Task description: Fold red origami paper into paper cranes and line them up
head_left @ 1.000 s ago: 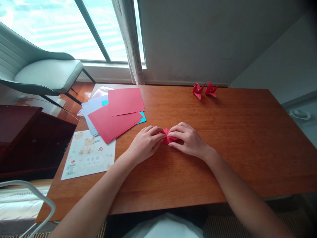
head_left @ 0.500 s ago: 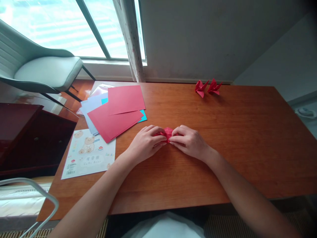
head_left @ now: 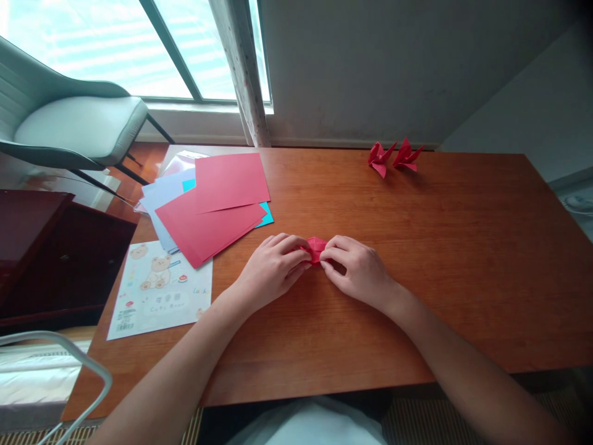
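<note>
A small folded piece of red paper [head_left: 316, 247] lies on the wooden table [head_left: 454, 259], mostly covered by my fingers. My left hand [head_left: 271, 269] pinches its left side with curled fingers. On the other side my right hand [head_left: 356, 267] pinches the paper's right edge, fingers pressed together. Both hands rest on the table near its middle.
A fan of red, blue and white paper sheets [head_left: 208, 204] lies at the left, above a printed sheet with a bear picture [head_left: 157, 290]. Two folded red paper figures [head_left: 393, 156] stand at the back by the wall. A grey chair [head_left: 69, 130] stands by the window.
My hands have drawn closer together over the red paper and shifted slightly. The view has tilted down a little, so everything sits higher in the picture.
</note>
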`<state>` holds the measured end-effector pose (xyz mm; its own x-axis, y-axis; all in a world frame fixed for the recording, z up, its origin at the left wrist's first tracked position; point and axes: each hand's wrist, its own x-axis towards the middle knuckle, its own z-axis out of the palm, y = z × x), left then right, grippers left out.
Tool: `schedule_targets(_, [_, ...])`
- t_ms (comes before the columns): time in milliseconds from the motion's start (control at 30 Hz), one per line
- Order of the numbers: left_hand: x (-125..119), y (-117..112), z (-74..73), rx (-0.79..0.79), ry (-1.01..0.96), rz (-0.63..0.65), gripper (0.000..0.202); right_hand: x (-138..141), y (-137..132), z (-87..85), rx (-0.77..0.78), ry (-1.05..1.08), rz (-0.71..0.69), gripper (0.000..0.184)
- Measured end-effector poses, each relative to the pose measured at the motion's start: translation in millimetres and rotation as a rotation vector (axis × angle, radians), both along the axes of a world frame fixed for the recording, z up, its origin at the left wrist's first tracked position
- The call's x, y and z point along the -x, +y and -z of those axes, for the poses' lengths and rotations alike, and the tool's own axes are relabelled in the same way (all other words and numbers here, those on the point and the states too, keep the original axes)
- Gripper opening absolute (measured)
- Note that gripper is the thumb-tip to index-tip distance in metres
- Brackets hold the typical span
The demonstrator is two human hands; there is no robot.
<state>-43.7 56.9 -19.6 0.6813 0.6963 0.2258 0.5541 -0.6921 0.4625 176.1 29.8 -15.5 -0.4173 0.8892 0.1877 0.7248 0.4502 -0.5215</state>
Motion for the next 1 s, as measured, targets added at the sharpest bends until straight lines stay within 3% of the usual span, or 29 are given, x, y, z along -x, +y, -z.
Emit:
schedule_targets(533, [-1.2, 0.7, -3.7, 0.045, 0.014, 0.000, 0.018, 2.9, -3.3, -2.1, 0.063, -0.050, 0.077, 0.010])
schedule_targets(1000, [-15.4, -6.4, -5.9, 0.041, 0.056, -0.154, 0.015, 8.8, -1.5, 4.0, 0.063, -0.050, 0.163, 0.013])
